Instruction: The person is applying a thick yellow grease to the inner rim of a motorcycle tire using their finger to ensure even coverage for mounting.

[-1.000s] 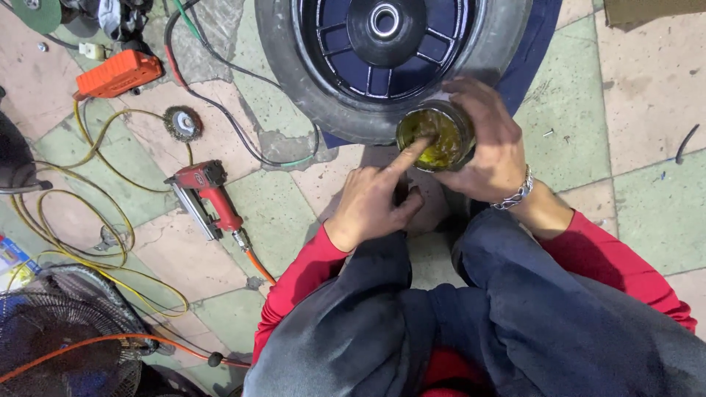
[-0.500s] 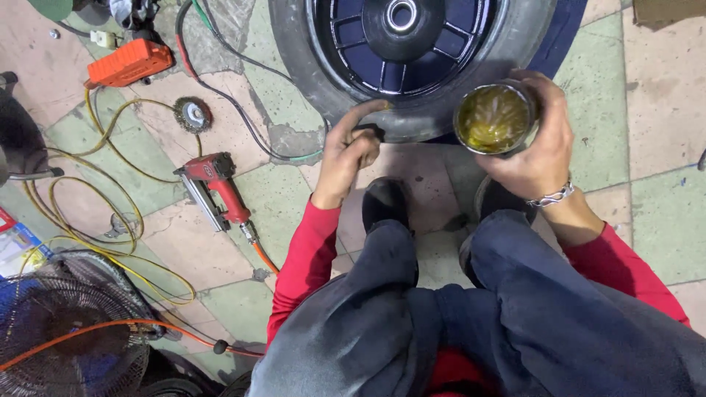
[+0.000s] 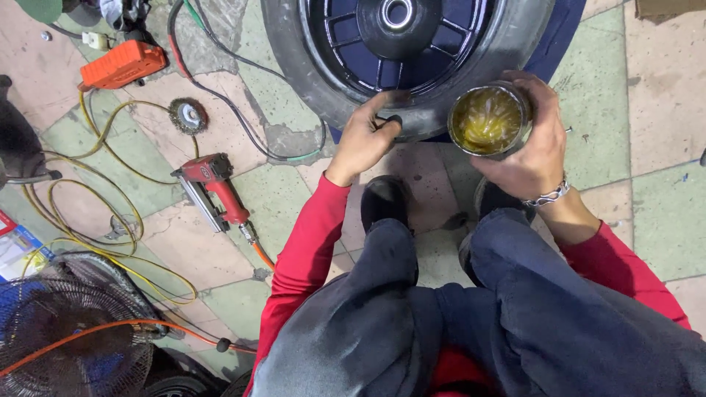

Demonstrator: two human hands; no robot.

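Packages and labels: a flat blue-and-white printed pack (image 3: 16, 250) lies at the far left edge, well apart from both your hands, with a red-edged sheet just above it; the print is too small to tell.
Right hand: your right hand (image 3: 533, 143) is wrapped around a round open tin (image 3: 488, 120) of yellow-green grease — fingers closed on its far side and wall, the mouth facing up.
Tin's place: it sits in your right grip, just in front of the tyre (image 3: 456, 88) and touching or nearly touching its tread; I cannot tell which.
Left hand: your left hand (image 3: 365, 137) rests on the tyre's near edge, just left of the tin, fingers curled with the tips pressed to the rubber; whether they pinch anything I cannot tell.
Beyond the left grip: a red air tool (image 3: 213, 187), a wire cup brush (image 3: 187, 115) and an orange tool (image 3: 123, 65) lie on the tiles further left.
Change from half a second ago: the left hand stays on the tyre's edge — the tin is held in much the same spot.
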